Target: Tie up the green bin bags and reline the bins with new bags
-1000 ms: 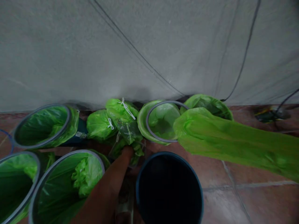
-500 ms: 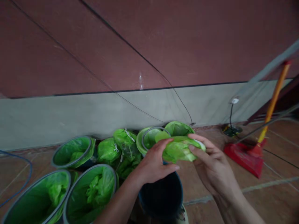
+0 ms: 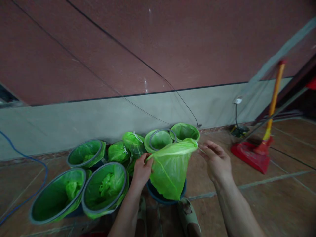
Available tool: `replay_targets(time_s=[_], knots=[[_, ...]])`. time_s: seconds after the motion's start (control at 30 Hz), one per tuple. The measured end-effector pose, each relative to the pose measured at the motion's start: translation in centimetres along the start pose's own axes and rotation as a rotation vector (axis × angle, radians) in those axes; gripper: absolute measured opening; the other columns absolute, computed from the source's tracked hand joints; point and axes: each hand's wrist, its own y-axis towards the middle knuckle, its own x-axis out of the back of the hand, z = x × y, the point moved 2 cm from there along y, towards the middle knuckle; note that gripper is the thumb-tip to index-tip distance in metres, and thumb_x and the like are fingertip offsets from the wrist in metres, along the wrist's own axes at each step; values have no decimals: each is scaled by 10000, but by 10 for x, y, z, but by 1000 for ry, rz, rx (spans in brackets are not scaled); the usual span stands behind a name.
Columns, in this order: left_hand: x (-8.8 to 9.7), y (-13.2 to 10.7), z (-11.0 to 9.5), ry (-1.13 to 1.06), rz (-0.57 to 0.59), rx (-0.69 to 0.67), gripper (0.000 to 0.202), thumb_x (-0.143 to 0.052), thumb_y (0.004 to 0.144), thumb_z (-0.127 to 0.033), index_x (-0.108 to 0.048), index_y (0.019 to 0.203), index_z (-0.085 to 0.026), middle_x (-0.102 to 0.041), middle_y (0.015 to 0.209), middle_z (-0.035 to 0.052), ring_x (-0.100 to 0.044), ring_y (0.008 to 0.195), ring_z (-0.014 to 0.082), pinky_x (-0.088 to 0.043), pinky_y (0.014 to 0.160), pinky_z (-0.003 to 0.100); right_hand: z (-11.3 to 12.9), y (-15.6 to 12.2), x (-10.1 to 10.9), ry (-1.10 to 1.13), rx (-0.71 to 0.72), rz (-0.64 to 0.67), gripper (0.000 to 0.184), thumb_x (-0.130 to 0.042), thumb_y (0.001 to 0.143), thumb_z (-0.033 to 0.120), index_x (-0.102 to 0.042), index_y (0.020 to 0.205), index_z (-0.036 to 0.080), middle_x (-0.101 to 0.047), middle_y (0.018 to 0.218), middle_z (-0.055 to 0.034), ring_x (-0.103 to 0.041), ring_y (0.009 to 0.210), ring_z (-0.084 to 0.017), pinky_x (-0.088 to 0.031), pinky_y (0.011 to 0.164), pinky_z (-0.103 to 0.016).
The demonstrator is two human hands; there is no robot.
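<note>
Above the dark blue bin (image 3: pixel 159 197), a green bag (image 3: pixel 170 171) hangs spread out, hiding most of its mouth. To the bin's left, the left hand (image 3: pixel 143 169) grips one upper corner; to its right, the right hand (image 3: pixel 218 161) pinches the other at its whitish tip. Left of the bin stand three green-lined bins (image 3: pixel 90 205); behind it, tied green bags (image 3: pixel 117 152) and a loose grey ring (image 3: pixel 151 142). Well right of it rests a red dustpan (image 3: pixel 250 157).
</note>
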Motion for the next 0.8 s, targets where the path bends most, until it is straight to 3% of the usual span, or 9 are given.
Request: replay_targets(time_s=[0.07,0.13,0.2,0.3,0.37,0.43,0.5,0.67,0.8], knots=[[2,-2,1,-24,-41,28,244,-570,759,-397,-622,833,-171,-619,662,-23,-541,522,122,-415,469,214,-9,-4,15,-154,38,-51,432,-792,610,363,-659,967,158,-670,933,-51,-631,766,-162,-544,684,-320],[2,-3,0,-2,-55,42,281,-587,757,-440,-616,818,-167,-600,622,-23,-533,506,126,-404,457,218,-12,-17,17,-327,115,-19,412,-735,685,394,-657,1016,162,-674,990,-77,-636,800,-181,-538,698,-328],[-3,-4,-2,39,-40,33,308,-606,750,-462,-622,813,-161,-619,633,-11,-546,520,133,-413,473,225,-10,-38,6,-427,176,168,339,-652,775,407,-663,1021,174,-690,987,-86,-643,817,-193,-530,717,-329],[-15,-5,-5,30,23,-7,336,-622,746,-477,-654,817,-150,-656,688,11,-584,605,149,-450,549,237,-10,-73,-21,-527,173,561,276,-558,854,407,-678,985,195,-712,886,-66,-646,759,-188,-517,688,-309],[-23,-5,-6,-52,76,-12,366,-620,750,-493,-680,847,-145,-679,743,21,-603,672,158,-472,611,246,-13,-89,-34,-620,168,685,292,-603,820,408,-674,1017,205,-711,880,-52,-646,758,-192,-509,672,-303],[-29,-5,-8,-147,130,6,385,-626,745,-513,-696,833,-145,-684,754,21,-610,704,162,-476,656,250,-17,-94,-40,-689,194,672,323,-652,770,391,-667,1034,207,-701,895,-45,-643,776,-200,-504,681,-309],[-32,-3,-9,-196,162,34,407,-640,727,-546,-689,738,-142,-655,675,12,-594,663,155,-463,640,244,-22,-89,-42,-710,212,624,238,-613,788,353,-676,965,207,-693,865,-40,-639,763,-200,-494,692,-313],[-27,7,-9,-205,126,97,492,-669,672,-626,-625,586,-143,-562,536,0,-524,555,131,-411,548,233,-30,-67,-40,-626,164,569,212,-489,864,324,-647,790,204,-679,755,-30,-627,710,-191,-473,663,-298],[-28,13,-10,-220,148,124,518,-665,665,-653,-616,575,-146,-539,522,-4,-501,532,123,-388,512,228,-25,-59,-41,-555,194,505,204,-520,865,363,-642,878,199,-674,822,-47,-622,720,-188,-495,656,-302]])
